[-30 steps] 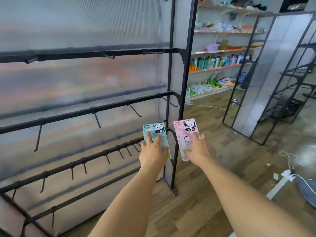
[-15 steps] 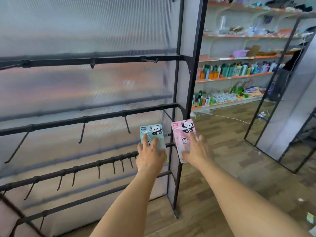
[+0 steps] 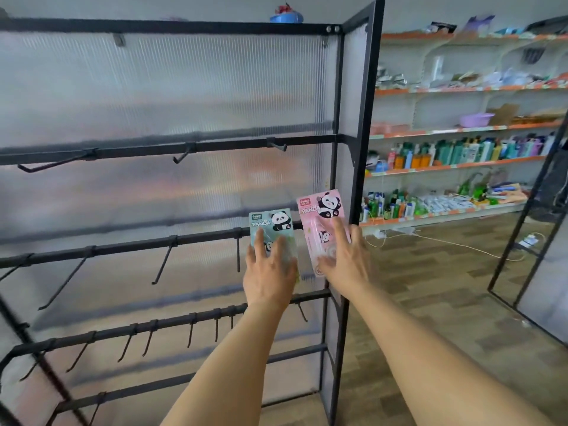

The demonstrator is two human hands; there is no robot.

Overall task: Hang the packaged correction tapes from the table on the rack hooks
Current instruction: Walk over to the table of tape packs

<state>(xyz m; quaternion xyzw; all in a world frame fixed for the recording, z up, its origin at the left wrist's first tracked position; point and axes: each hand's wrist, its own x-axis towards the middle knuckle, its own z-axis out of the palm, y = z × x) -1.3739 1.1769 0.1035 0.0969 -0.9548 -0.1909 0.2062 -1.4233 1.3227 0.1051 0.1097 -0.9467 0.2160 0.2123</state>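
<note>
My left hand holds the green correction tape, my right hand the pink one, raised before the rack near 12 o'clock. Light, stiff cards (probably bendable): I'd grip low, leaving tops free.

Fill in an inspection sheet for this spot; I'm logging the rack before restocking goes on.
Surface: black rack with ribbed translucent backing; every hook in view is bare.
Job's things: green packet and pink packet, both panda-printed, held up in front of the rack, neither on a hook.
Clutter: blue item on the rack's top.
Hands: left hand holds the green packet; right hand holds the pink one.
Cables: white cable across the wooden floor.
Surroundings: shop shelves with bottles; a second rack at right.
</note>
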